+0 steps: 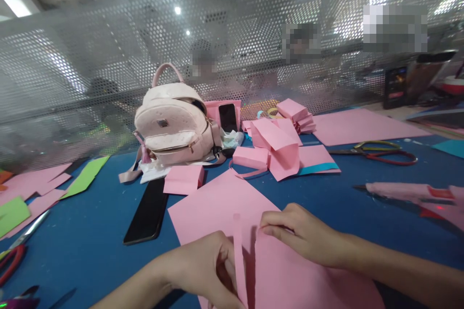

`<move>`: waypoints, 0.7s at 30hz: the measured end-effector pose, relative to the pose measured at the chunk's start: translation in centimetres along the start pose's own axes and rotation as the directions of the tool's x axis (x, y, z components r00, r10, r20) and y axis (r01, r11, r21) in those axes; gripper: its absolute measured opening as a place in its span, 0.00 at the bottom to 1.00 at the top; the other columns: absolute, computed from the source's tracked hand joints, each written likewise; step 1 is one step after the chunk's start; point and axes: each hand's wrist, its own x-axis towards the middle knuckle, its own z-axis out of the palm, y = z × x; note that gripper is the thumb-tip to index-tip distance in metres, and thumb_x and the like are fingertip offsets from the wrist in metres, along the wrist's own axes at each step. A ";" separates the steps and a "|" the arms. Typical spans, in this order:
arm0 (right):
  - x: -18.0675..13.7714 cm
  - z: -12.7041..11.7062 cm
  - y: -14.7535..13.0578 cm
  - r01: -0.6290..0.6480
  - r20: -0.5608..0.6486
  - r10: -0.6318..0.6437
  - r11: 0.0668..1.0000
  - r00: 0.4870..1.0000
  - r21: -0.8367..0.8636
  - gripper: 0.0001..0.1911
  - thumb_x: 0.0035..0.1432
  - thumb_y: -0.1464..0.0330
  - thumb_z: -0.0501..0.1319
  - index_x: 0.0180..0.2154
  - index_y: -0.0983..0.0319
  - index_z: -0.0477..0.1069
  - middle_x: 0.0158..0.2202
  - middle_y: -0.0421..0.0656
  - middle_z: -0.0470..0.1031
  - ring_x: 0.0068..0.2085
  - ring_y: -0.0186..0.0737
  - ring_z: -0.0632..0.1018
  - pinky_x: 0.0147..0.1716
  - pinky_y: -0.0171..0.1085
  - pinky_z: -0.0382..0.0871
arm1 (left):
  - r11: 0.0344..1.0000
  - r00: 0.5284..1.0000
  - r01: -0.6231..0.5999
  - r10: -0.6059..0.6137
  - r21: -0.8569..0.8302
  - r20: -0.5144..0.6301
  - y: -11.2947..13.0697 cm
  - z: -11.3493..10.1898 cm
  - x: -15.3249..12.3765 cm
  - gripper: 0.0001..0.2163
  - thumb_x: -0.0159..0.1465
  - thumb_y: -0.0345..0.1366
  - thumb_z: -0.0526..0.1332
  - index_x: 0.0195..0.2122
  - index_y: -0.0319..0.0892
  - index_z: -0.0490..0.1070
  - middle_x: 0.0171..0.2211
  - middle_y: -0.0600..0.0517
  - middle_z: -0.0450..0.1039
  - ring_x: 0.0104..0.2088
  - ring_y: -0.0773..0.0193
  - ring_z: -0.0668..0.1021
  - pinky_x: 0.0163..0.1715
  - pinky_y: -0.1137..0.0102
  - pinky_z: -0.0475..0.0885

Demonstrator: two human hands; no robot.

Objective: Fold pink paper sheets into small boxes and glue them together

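At far left, red-handled metal scissors [14,264] are seen on the blue tabletop [90,231]; next, a black rectangular phone [148,210] is laid. The left hand [199,265] is curled beside a narrow pink paper strip [238,256] between the hands; whether its fingers are clamped on it cannot be told. By the right hand [299,234], a large pink paper sheet [290,275] is pinched at its edge.
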 end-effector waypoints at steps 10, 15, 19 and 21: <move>-0.1 0.1 -0.3 -0.013 0.009 0.015 0.994 1.000 -0.109 0.17 0.71 0.63 0.50 0.31 0.58 0.69 0.24 0.36 0.73 0.25 0.34 0.71 0.28 0.33 0.56 | 0.999 0.997 0.032 -0.034 0.024 0.066 -0.4 -1.6 0.4 0.15 0.45 0.40 0.76 0.27 0.35 0.77 0.20 0.53 0.73 0.17 0.72 0.71 0.16 0.78 0.66; 0.6 0.0 0.8 -0.043 -0.133 0.053 0.996 0.990 0.077 0.19 0.70 0.61 0.48 0.31 0.61 0.70 0.27 0.40 0.75 0.28 0.39 0.75 0.29 0.34 0.62 | 0.994 0.989 -0.085 0.093 0.070 -0.111 1.4 -2.1 -0.4 0.16 0.48 0.44 0.75 0.28 0.37 0.75 0.21 0.54 0.71 0.17 0.73 0.67 0.17 0.77 0.59; 1.0 -0.7 1.6 -0.053 -0.299 0.095 0.988 0.949 0.145 0.17 0.69 0.61 0.48 0.40 0.62 0.72 0.39 0.46 0.78 0.39 0.45 0.78 0.36 0.38 0.71 | 0.967 0.929 -0.185 0.230 0.175 -0.289 3.1 -0.9 -1.2 0.15 0.56 0.45 0.71 0.27 0.37 0.73 0.19 0.58 0.64 0.18 0.76 0.60 0.19 0.77 0.52; 1.0 -1.2 1.4 -0.002 -0.409 0.014 1.000 0.912 0.031 0.16 0.69 0.63 0.51 0.54 0.61 0.66 0.51 0.49 0.74 0.50 0.47 0.76 0.45 0.42 0.72 | 0.951 0.892 -0.216 0.285 0.223 -0.351 3.7 -0.1 -1.5 0.13 0.59 0.44 0.69 0.31 0.38 0.73 0.19 0.59 0.63 0.19 0.75 0.60 0.20 0.77 0.52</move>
